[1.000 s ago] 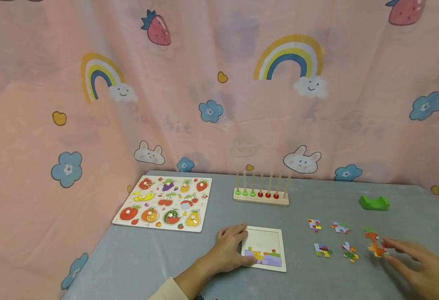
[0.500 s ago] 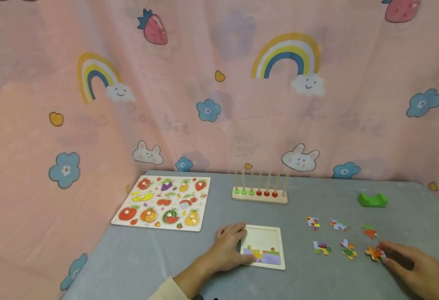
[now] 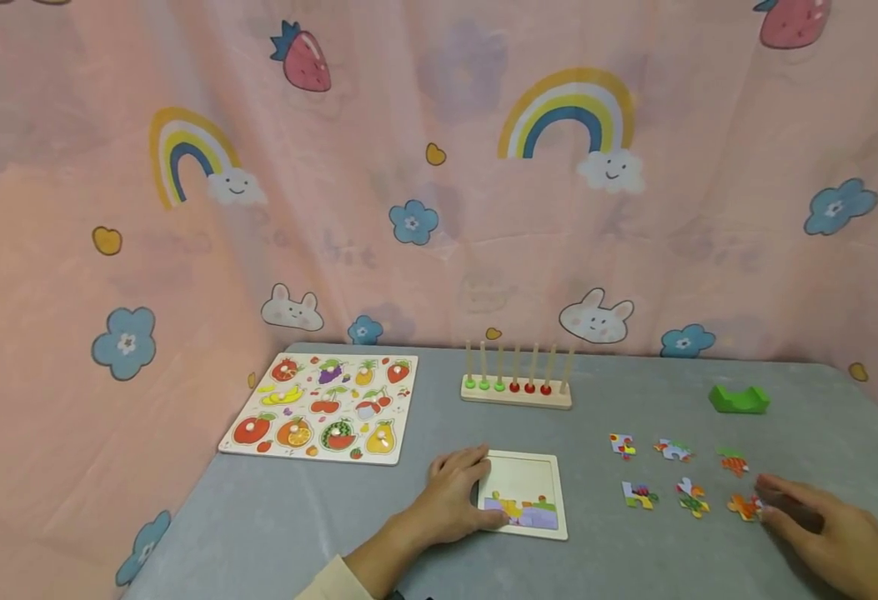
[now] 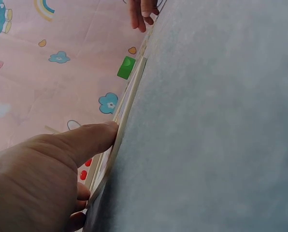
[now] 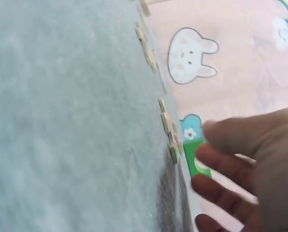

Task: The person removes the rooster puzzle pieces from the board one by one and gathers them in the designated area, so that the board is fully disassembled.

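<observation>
In the head view my left hand [image 3: 454, 496] grips the left side of a square wooden puzzle tray [image 3: 562, 492]; its thumb lies on the near left part. Joined pieces [image 3: 536, 514] fill the tray's lower strip, and its upper part shows bare wood. My right hand [image 3: 832, 525] hovers beside an orange puzzle piece [image 3: 743, 506], thumb and fingers spread apart. The right wrist view shows nothing between the fingers of that hand [image 5: 245, 164]. Other loose pieces lie nearby in two rows, including a carrot-like orange one [image 3: 735, 462] and a green one [image 3: 694, 500].
A fruit knob puzzle board [image 3: 333, 408] lies at the back left. Behind the tray stands a wooden peg rack [image 3: 515, 393] with green and red beads. A green curved block [image 3: 739, 400] sits at the back right. A pink patterned curtain [image 3: 454, 275] hangs behind the table.
The orange piece has turned and shifted slightly toward the near side, and my right hand's fingers have parted from it. My left hand stays on the tray. The head view has shifted slightly.
</observation>
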Action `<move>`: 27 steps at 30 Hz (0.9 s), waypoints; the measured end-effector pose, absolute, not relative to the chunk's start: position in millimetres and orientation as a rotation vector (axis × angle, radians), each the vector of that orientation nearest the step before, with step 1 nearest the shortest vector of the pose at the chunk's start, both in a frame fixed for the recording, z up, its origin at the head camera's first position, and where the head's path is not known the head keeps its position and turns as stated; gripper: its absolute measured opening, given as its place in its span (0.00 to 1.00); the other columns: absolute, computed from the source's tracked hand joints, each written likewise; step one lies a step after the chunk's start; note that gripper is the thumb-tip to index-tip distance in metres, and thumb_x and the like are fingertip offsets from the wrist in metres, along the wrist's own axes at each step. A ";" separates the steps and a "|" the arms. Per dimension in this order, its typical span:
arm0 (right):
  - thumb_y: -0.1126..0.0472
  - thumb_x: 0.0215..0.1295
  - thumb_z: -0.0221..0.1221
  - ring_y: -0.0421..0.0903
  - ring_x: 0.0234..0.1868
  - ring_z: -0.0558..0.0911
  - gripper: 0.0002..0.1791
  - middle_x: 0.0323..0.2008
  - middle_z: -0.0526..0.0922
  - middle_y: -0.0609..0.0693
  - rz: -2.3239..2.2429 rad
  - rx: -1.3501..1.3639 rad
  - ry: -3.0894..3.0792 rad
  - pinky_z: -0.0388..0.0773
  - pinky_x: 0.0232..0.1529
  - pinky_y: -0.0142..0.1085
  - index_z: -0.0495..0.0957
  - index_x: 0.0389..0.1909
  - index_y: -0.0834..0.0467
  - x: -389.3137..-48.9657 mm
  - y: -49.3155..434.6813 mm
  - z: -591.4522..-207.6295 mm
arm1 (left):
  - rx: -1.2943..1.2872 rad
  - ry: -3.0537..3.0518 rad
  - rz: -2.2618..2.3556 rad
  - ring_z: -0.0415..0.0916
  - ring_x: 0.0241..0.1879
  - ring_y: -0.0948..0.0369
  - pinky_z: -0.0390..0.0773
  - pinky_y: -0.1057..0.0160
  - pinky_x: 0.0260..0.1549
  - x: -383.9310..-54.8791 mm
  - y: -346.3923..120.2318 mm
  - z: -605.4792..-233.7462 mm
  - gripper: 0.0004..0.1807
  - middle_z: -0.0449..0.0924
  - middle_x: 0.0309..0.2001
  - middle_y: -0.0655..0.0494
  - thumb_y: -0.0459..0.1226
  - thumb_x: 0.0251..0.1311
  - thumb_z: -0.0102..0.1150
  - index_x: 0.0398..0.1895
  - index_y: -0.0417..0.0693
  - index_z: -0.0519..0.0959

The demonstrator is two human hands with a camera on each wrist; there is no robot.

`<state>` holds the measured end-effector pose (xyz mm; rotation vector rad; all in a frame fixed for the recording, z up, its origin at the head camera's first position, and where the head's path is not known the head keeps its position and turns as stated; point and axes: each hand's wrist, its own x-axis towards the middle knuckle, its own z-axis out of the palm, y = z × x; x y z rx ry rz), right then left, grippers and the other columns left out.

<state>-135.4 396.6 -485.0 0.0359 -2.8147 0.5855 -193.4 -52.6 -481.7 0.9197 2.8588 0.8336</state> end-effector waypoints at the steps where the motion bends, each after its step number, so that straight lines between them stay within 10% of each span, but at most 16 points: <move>1: 0.59 0.58 0.68 0.69 0.40 0.79 0.26 0.45 0.79 0.72 0.603 0.047 -2.800 0.73 0.34 0.60 0.76 0.50 0.74 -135.4 395.1 -482.9 | 0.919 2.858 0.836 0.58 0.67 0.55 0.52 0.45 0.60 -193.2 -52.9 -481.8 0.39 0.64 0.68 0.50 0.53 0.49 0.72 0.62 0.41 0.74; 9: 0.55 0.55 0.70 0.29 0.37 0.74 0.24 0.45 0.81 0.61 0.638 0.193 -2.649 0.75 0.28 0.32 0.80 0.49 0.65 -132.7 374.3 -450.6 | 0.932 2.871 0.828 0.59 0.66 0.56 0.53 0.45 0.60 -193.0 -52.9 -482.1 0.39 0.64 0.68 0.50 0.53 0.48 0.72 0.62 0.41 0.74; 13: 0.56 0.55 0.71 0.17 0.41 0.66 0.24 0.47 0.78 0.37 0.717 0.254 -2.592 0.68 0.32 0.20 0.80 0.52 0.60 -131.2 357.4 -433.8 | 0.927 2.869 0.828 0.59 0.66 0.56 0.53 0.45 0.60 -193.0 -52.9 -482.4 0.39 0.64 0.68 0.50 0.52 0.48 0.72 0.62 0.41 0.74; 17: 0.63 0.53 0.71 0.19 0.47 0.67 0.25 0.48 0.73 0.24 0.834 0.380 -2.485 0.65 0.38 0.16 0.81 0.54 0.55 -131.8 338.4 -422.7 | 0.932 2.879 0.828 0.59 0.66 0.56 0.54 0.46 0.59 -193.0 -53.4 -482.7 0.39 0.65 0.67 0.50 0.52 0.48 0.72 0.61 0.41 0.75; 27: 0.71 0.49 0.71 0.26 0.50 0.72 0.28 0.49 0.81 0.40 0.945 0.564 -2.397 0.66 0.42 0.19 0.81 0.54 0.55 -139.3 297.1 -413.8 | 0.920 2.868 0.848 0.60 0.65 0.56 0.54 0.46 0.59 -193.2 -53.1 -481.0 0.40 0.66 0.67 0.50 0.53 0.46 0.73 0.61 0.41 0.75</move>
